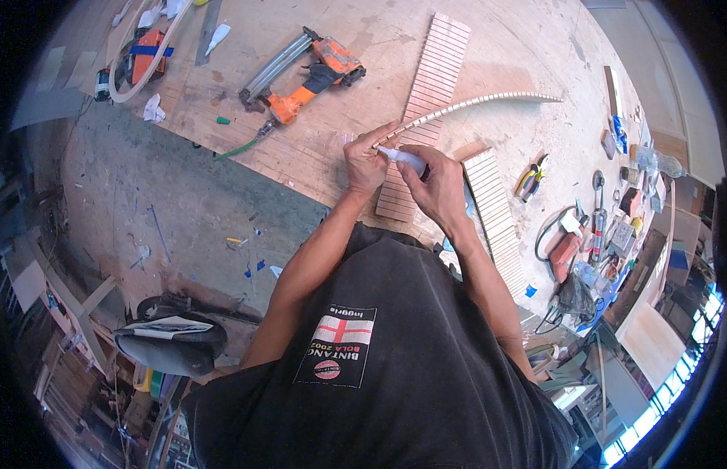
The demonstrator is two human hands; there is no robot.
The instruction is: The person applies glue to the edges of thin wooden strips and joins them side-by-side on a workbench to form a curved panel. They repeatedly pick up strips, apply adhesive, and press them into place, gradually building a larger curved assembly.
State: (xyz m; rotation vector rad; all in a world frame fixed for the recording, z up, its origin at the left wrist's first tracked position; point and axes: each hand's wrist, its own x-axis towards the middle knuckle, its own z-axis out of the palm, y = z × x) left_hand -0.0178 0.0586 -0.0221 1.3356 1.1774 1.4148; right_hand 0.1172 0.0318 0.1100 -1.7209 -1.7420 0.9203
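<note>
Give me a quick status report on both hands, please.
Left hand holding curved slatted wooden strip. Right hand holding white plastic bottle, close to strip. Flat grooved wooden board lying beneath.

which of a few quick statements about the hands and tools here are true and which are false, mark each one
1. The left hand holds a curved slatted strip. True.
2. The right hand is empty. False: it holds a small white bottle.
3. A green hose runs to the orange nail gun. True.
4. The pliers lie left of the nail gun in the picture. False: they lie to its right.
</note>
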